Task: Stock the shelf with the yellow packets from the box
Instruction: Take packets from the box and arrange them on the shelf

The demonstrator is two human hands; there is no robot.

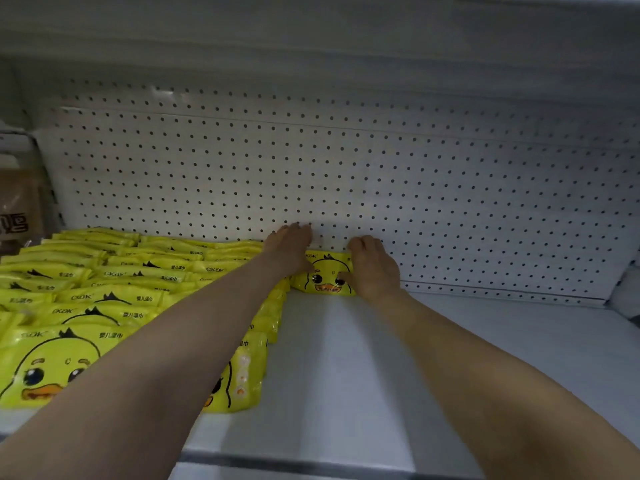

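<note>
1. White pegboard [381, 168] dotted with small dark holes backs a pale shelf [433, 358], with another shelf's underside overhead.
2. Rows of yellow packets [104, 306] printed with a cartoon duck face fill the left part of the shelf, lying flat and overlapping from the front edge back to the pegboard.
3. One single packet [325, 275] sits at the back of the shelf, just right of the rows, against the foot of the pegboard, duck face up.
4. Both bare arms reach in from the bottom of the view to that packet.
5. At its left end, the left hand [289, 249] lies with fingers stretched out flat and relaxed, tips touching the pegboard; whether it grips anything is hidden.
6. On the packet's right end, the right hand [372, 268] has its fingers curled over the top edge and its thumb on the printed face, pinching it.
7. At the far left edge, a brown package [17, 206] with dark lettering stands beyond the shelf's side.
</note>
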